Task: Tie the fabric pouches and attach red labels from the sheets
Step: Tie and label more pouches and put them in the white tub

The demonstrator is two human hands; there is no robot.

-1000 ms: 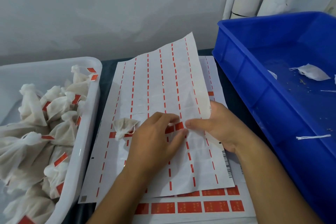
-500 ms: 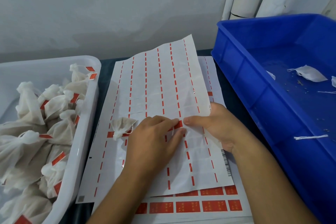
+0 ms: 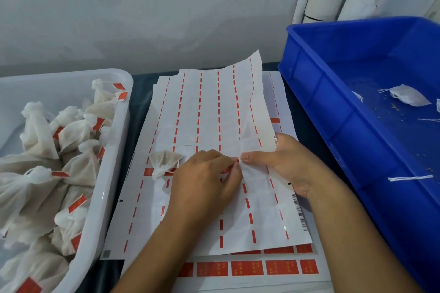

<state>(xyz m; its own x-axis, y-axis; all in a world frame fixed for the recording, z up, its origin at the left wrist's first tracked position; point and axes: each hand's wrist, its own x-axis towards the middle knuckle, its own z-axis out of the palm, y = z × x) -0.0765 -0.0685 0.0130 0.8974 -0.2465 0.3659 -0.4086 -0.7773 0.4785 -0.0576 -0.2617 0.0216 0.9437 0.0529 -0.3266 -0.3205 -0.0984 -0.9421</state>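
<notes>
Head view, looking down: the blue crate (image 3: 333, 107) fills the counter's right side, with a loose white pouch (image 3: 408, 97) and bits of white string (image 3: 409, 177) lying on its floor. Over at the left edge sits the white bin (image 3: 114, 150), heaped with tied pouches (image 3: 42, 173) wearing red tags. Between them, the top label sheet (image 3: 202, 112) lies mid-counter, mostly peeled, only thin red dashes left in columns; its far right corner curls up. Small print reads "158-56" at its right edge, and there's a barcode lower down, too fine to read. Underneath, a full sheet (image 3: 247, 268) shows a row of red labels at the near edge, their gold marks illegible. The right hand (image 3: 285, 164) grips the top sheet's right edge, thumb on top. The left hand (image 3: 204, 181) has fingers curled, pinching a red label (image 3: 235, 160) at the thumb tips. One small pouch (image 3: 164, 162) rests on the sheet just left of that hand.
</notes>
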